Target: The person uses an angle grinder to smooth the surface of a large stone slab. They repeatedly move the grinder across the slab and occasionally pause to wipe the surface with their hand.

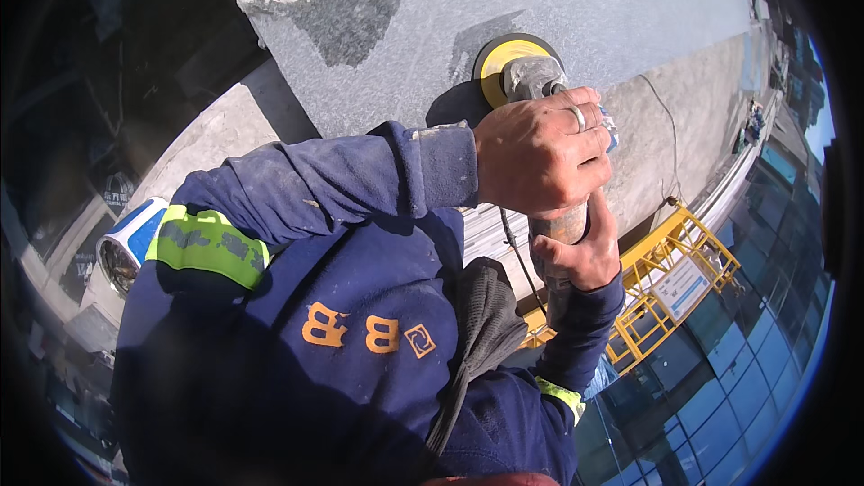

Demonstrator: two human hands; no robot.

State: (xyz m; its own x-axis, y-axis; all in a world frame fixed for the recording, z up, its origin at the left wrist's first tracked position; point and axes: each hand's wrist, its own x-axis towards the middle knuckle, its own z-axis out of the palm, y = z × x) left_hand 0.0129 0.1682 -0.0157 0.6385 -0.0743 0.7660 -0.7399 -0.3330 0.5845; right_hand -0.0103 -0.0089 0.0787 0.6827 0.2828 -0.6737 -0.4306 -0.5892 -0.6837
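Both hands grasp 1 power tool (531,76), a handheld grinder or polisher type, grey metal head, worn body. Left hand (540,148), with 1 ring (578,117), is wrapped over the tool just behind its head, back of hand up, fingers curled round the far side. Right hand (585,256) grips the body lower down, thumb across it; its other fingers are mostly hidden.

The tool sits at the near edge of a grey stone slab (594,0). Its round disc (490,67), yellow with a dark rim, is over the slab's top face; cannot tell if it touches. Dark shadow just left of the disc. Slab surface is uneven in tone, 1 darker patch (360,9) at upper left. Paler side face (643,121) to the right, thin dark line (673,139) running down it.

Dark cord (510,238) hangs beside the tool body. Person wears a navy jacket (342,261), dusty, 1 yellow-green band (207,243) on the left sleeve, another on the right. Grey mesh cloth (486,306) hangs at the front. Beyond, lower right: yellow metal frame (652,247) with a pale panel (681,288), then glass panes (720,360).
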